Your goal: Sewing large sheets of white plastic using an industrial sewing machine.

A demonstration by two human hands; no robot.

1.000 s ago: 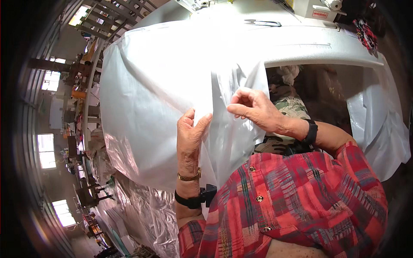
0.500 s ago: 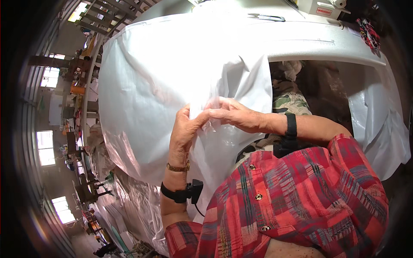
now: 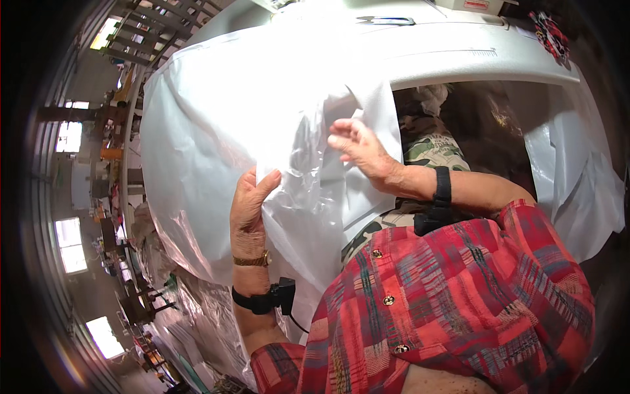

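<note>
A large translucent white plastic sheet [image 3: 197, 138] spreads over the table and hangs down toward my lap. My left hand [image 3: 249, 200] pinches an edge of it, thumb on top and the other fingers underneath, mostly hidden. To the right, my right hand [image 3: 359, 150] is raised over the sheet's folds with its fingers apart and nothing in them. Bright glare washes out the sheet's far part.
Small thread snips [image 3: 387, 21] lie on the white tabletop [image 3: 446, 62] near a printed scale. Red plaid cloth [image 3: 550, 38] hangs at the far right corner. More plastic sheeting [image 3: 567, 164] drapes on the right, and a heap of clear plastic [image 3: 210, 315] lies at lower left.
My hands were together at the sheet; now they are apart. The right hand has let go and opened, while the left has shifted left and nearer with the sheet's edge.
</note>
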